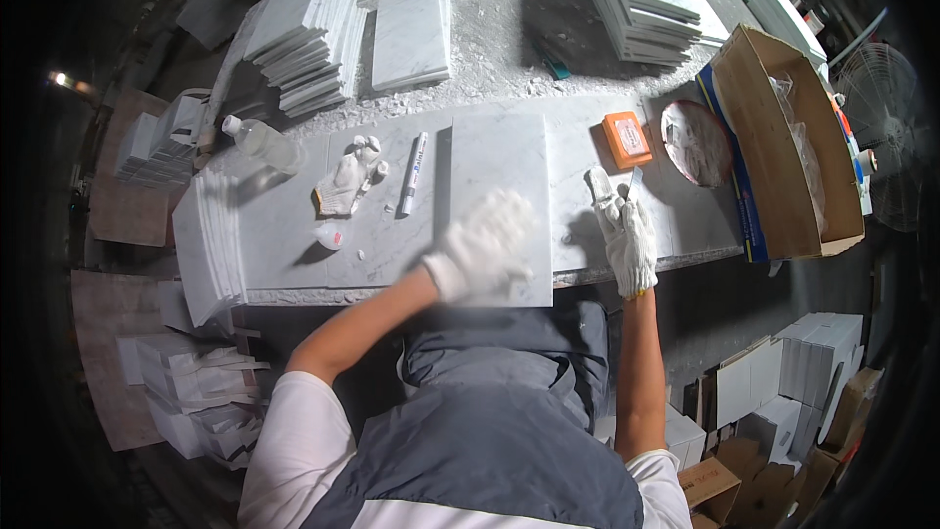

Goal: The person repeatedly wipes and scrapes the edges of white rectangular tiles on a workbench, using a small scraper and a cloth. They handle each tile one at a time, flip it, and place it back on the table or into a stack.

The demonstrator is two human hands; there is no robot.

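A white, grey-veined marble tile [497,157] lies lengthwise before me, its near end jutting past the bench edge. Over its lower half is my left hand [485,245] in a white knit glove, smeared by motion, so its fingers are unclear. My right hand [628,240], gloved too, is at the bench edge right of the tile. A thin, flat blade-like tool [635,179] sticks up from its closed fingers; the rest of it is hidden. Just beyond that hand sits an orange block-shaped box [627,140], beside a round dish [696,143] with whitish residue.
Left of the tile lie a marker pen [414,173], a spare glove [350,178] and a small plastic cup [331,236]. A clear bottle [262,144] lies farther left. Tile stacks [308,29] stand at the back. An open cardboard box [774,137] borders the right side.
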